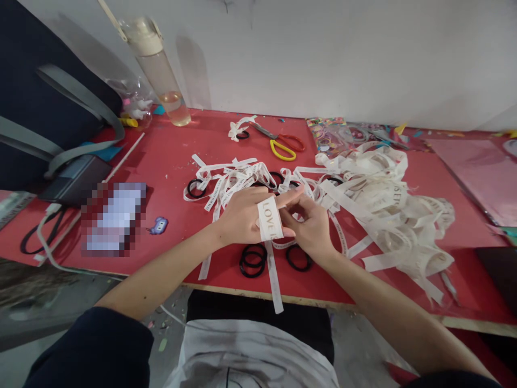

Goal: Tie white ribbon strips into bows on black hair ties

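A white ribbon (pixel 269 220) with gold "LOVE" lettering is wrapped over the fingers of my left hand (pixel 240 218), which is closed on it. My right hand (pixel 313 223) meets it from the right, its thumb and fingers pinched together at the ribbon. The fingertips overlap, so the exact hold is partly hidden. One ribbon tail (pixel 275 283) hangs down toward the table edge. Below the hands lie black hair ties (pixel 253 261) and another black hair tie (pixel 299 258). Behind them spreads a heap of narrow printed ribbons (pixel 228 186) with more black rings among them.
A large pile of wide white ribbon (pixel 404 215) covers the right side of the red table (pixel 161 151). Scissors (pixel 283 145) with red and yellow handles lie behind, beside a ribbon bow (pixel 238 129). A bottle (pixel 165 81), a blurred phone (pixel 115 218) and a small purple trinket (pixel 159 225) are leftward.
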Available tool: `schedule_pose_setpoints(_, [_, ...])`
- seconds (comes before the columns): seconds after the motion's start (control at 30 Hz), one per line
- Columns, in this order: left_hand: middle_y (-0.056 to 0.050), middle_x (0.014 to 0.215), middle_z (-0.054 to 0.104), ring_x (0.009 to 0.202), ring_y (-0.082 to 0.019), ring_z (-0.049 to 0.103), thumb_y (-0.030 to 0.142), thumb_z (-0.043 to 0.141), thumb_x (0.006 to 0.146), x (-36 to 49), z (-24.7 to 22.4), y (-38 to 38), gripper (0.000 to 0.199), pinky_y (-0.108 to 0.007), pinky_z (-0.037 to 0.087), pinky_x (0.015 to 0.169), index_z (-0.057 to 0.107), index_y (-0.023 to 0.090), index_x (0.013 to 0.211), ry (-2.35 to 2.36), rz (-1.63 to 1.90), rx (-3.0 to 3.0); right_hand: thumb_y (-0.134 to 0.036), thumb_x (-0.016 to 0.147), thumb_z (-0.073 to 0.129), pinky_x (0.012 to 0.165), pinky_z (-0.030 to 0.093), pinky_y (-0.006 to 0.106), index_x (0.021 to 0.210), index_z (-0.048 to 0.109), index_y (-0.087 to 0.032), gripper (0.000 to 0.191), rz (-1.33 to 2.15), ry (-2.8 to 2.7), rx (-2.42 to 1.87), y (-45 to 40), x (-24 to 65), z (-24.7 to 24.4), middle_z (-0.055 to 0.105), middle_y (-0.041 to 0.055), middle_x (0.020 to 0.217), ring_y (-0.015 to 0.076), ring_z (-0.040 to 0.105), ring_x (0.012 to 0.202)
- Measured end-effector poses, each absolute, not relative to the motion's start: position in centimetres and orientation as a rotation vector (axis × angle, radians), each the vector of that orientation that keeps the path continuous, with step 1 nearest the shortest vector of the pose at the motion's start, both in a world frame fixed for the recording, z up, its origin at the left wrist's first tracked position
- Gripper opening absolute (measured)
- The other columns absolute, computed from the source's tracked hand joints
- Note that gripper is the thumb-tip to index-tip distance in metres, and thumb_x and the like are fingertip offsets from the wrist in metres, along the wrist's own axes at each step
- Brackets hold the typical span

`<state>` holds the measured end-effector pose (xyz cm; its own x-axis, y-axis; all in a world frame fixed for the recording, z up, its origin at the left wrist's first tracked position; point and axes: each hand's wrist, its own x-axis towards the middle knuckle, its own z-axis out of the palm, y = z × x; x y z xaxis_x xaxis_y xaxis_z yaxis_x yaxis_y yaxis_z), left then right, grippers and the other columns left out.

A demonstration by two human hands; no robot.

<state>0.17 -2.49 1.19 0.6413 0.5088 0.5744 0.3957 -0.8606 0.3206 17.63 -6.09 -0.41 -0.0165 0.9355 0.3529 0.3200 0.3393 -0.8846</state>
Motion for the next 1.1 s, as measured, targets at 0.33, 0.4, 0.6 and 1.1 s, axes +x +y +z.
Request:
schedule_pose_setpoints(0.33, [-0.002, 0.062, 0.061, 0.058, -0.013, 0.054, 0.040, 0.048, 0.092, 0.1, 1.2, -2.5, 0.038, -0.024, 0.039, 0.061, 0.074, 0.017, 0.106, 0.804, 0.786, 2.449, -0.014, 0.082, 0.049, 0.072, 0.055, 0.033, 0.084, 0.061, -0.022, 0.014, 0.714, -1.040, -0.988, -4.6, 19.0, -0.8, 0.066, 0.0042, 0.087, 0.0184, 0.066, 0.080])
schedule_pose_setpoints(0.4, [0.000, 0.058, 0.057, 0.055, -0.012, 0.050, 0.038, 0.048, 0.091, -0.1, 1.2, -2.4, 0.038, -0.023, 0.037, 0.058, 0.072, 0.016, 0.112, 0.833, 0.857, 2.421, -0.009, 0.078, 0.043, 0.078, 0.056, 0.037, 0.081, 0.064, -0.021, 0.024, 0.706, -1.054, -0.900, -4.6, 19.1, -0.7, 0.067, 0.0053, 0.086, 0.0202, 0.067, 0.081])
schedule_pose_setpoints(0.6, [0.001, 0.060, 0.057, 0.056, -0.012, 0.050, 0.044, 0.050, 0.092, 0.1, 1.2, -2.6, 0.041, -0.022, 0.038, 0.058, 0.071, 0.016, 0.114, 0.754, 0.912, 2.360, -0.014, 0.081, 0.052, 0.095, 0.054, 0.044, 0.111, 0.066, -0.027, 0.036, 0.789, -1.541, -0.884, -5.5, 18.6, 0.2, 0.068, 0.0059, 0.119, 0.0247, 0.064, 0.111])
schedule_pose_setpoints(1.1, [-0.007, 0.083, 0.071, 0.075, -0.014, 0.063, 0.035, 0.064, 0.088, 0.4, 2.4, -2.7, 0.029, -0.024, 0.051, 0.075, 0.075, 0.016, 0.105, 0.366, 0.498, 1.783, -0.015, 0.089, 0.060, 0.074, 0.056, 0.033, 0.096, 0.073, -0.026, 0.019, 0.442, -1.728, -1.000, -5.7, 18.6, 0.3, 0.075, 0.0024, 0.087, 0.0180, 0.070, 0.080])
